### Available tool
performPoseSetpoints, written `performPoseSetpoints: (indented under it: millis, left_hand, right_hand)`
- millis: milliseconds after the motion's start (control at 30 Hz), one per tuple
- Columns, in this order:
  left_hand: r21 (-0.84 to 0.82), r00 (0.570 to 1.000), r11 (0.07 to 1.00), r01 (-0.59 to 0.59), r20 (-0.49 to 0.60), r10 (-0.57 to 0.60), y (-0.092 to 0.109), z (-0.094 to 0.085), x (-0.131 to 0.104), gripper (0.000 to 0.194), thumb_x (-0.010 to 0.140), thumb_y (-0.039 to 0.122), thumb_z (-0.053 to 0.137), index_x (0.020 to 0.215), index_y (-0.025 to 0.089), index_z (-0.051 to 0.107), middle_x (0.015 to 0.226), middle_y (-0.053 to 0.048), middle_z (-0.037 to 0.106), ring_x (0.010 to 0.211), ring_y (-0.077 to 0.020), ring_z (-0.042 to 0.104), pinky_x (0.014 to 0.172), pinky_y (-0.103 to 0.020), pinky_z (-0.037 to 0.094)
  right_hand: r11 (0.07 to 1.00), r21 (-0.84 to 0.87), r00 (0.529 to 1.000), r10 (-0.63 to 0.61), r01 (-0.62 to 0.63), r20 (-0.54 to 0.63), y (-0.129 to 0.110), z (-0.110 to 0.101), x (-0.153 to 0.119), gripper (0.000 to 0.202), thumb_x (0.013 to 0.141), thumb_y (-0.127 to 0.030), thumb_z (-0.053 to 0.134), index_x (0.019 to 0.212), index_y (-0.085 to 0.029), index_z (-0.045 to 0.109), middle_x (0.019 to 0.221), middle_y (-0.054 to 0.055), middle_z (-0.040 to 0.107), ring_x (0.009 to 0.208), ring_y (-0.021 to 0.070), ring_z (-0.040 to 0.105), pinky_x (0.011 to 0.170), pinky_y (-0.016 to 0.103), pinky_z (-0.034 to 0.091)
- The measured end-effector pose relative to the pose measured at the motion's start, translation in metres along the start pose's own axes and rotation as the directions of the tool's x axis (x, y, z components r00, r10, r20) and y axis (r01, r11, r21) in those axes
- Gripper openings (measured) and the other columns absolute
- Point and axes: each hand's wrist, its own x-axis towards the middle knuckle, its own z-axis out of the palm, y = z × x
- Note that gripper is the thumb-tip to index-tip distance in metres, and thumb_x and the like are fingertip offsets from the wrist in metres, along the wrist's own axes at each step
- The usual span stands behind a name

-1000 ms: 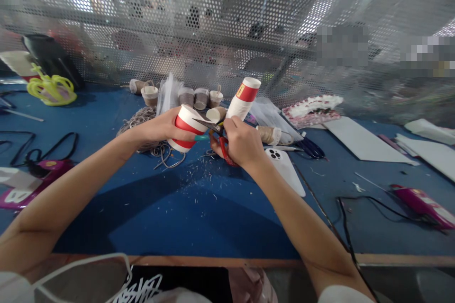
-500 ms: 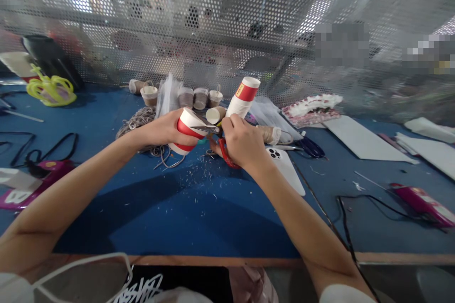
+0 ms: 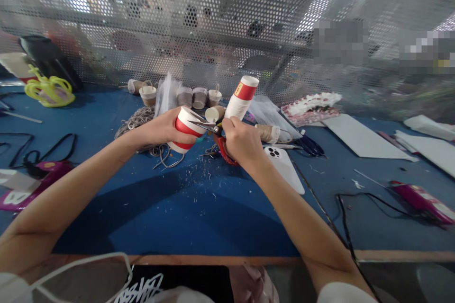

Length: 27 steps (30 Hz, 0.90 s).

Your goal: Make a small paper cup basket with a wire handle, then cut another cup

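Note:
A red and white paper cup (image 3: 185, 129) is in my left hand (image 3: 165, 127), tilted, with my fingers wrapped round it. My right hand (image 3: 242, 139) is closed on the red handles of a pair of scissors (image 3: 223, 147). The scissor blades are parted and lie at the cup's upper right side and rim. Just behind my right hand stands a leaning stack of paper cups (image 3: 242, 98). A small brown cup (image 3: 214, 114) lies on its side behind the scissors.
Grey cord (image 3: 137, 122) lies behind my left wrist. Small wrapped cups (image 3: 199, 98) line the back. A white phone (image 3: 284, 169) is beside my right forearm. Purple glue guns (image 3: 424, 202) are at both sides. White scraps dot the blue table (image 3: 170, 227).
The scissor blades have opened wider at the cup. The fingers of my right hand have shifted on the handles, and the cup is slightly further left.

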Motion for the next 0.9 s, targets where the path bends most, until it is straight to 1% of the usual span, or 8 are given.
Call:
performPoseSetpoints:
  millis: [133, 267, 433, 633, 767, 900]
  left_hand:
    - [0.019, 1.0, 1.0, 0.011, -0.02, -0.01, 0.002, 0.002, 0.0, 0.041, 0.066, 0.029, 0.073, 0.102, 0.013, 0.062, 0.093, -0.005, 0.069, 0.084, -0.0174, 0.062, 0.074, -0.029, 0.052]
    - [0.065, 0.993, 0.997, 0.045, -0.112, -0.037, 0.0, 0.001, -0.001, 0.044, 0.064, 0.031, 0.074, 0.102, 0.015, 0.061, 0.091, -0.005, 0.069, 0.082, -0.0175, 0.062, 0.071, -0.029, 0.052]
    - [0.169, 0.989, 0.983, 0.073, -0.14, -0.049, -0.002, 0.001, -0.002, 0.042, 0.061, 0.031, 0.074, 0.099, 0.016, 0.06, 0.088, -0.003, 0.068, 0.079, -0.017, 0.061, 0.068, -0.029, 0.05]
    - [0.252, 0.974, 0.955, 0.158, -0.2, -0.108, 0.003, 0.007, -0.005, 0.048, 0.06, 0.031, 0.074, 0.103, 0.018, 0.056, 0.092, -0.003, 0.067, 0.083, -0.0193, 0.062, 0.069, -0.031, 0.049]
    - [0.276, 0.979, 0.951, 0.14, -0.181, -0.092, 0.003, 0.006, -0.006, 0.05, 0.059, 0.031, 0.075, 0.102, 0.018, 0.054, 0.09, -0.003, 0.067, 0.079, -0.019, 0.062, 0.066, -0.03, 0.048]
    - [0.256, 0.979, 0.959, 0.121, -0.193, -0.072, 0.001, 0.006, -0.006, 0.047, 0.059, 0.03, 0.075, 0.099, 0.018, 0.054, 0.089, -0.003, 0.066, 0.078, -0.0178, 0.061, 0.064, -0.029, 0.048]
  right_hand:
    - [1.0, 0.008, 1.0, 0.001, -0.001, 0.014, 0.001, 0.001, 0.0, 0.027, 0.088, -0.01, 0.036, 0.091, -0.009, 0.063, 0.078, 0.013, 0.062, 0.06, 0.0158, 0.052, 0.051, 0.031, 0.023]
    - [0.998, -0.033, 0.998, -0.058, 0.059, 0.014, -0.001, 0.001, -0.001, 0.024, 0.087, -0.015, 0.042, 0.095, -0.007, 0.062, 0.082, 0.014, 0.062, 0.063, 0.0177, 0.056, 0.052, 0.031, 0.025]
    - [0.992, -0.092, 0.996, -0.081, 0.084, 0.04, -0.007, 0.0, -0.003, 0.026, 0.086, -0.011, 0.039, 0.1, -0.006, 0.06, 0.088, 0.016, 0.062, 0.065, 0.0198, 0.059, 0.052, 0.031, 0.025]
    - [0.989, -0.114, 0.995, -0.095, 0.096, 0.018, -0.009, 0.001, -0.003, 0.024, 0.086, -0.011, 0.04, 0.101, -0.007, 0.06, 0.09, 0.017, 0.061, 0.074, 0.0226, 0.061, 0.053, 0.031, 0.027]
    - [0.99, -0.088, 0.993, -0.111, 0.113, 0.029, -0.006, 0.002, -0.003, 0.021, 0.087, -0.016, 0.045, 0.097, -0.008, 0.061, 0.088, 0.016, 0.062, 0.072, 0.0203, 0.059, 0.054, 0.031, 0.027]
    - [0.996, -0.054, 0.996, -0.073, 0.076, 0.043, -0.004, 0.003, -0.002, 0.021, 0.087, -0.014, 0.044, 0.096, -0.008, 0.062, 0.084, 0.014, 0.063, 0.065, 0.0165, 0.056, 0.053, 0.031, 0.025]
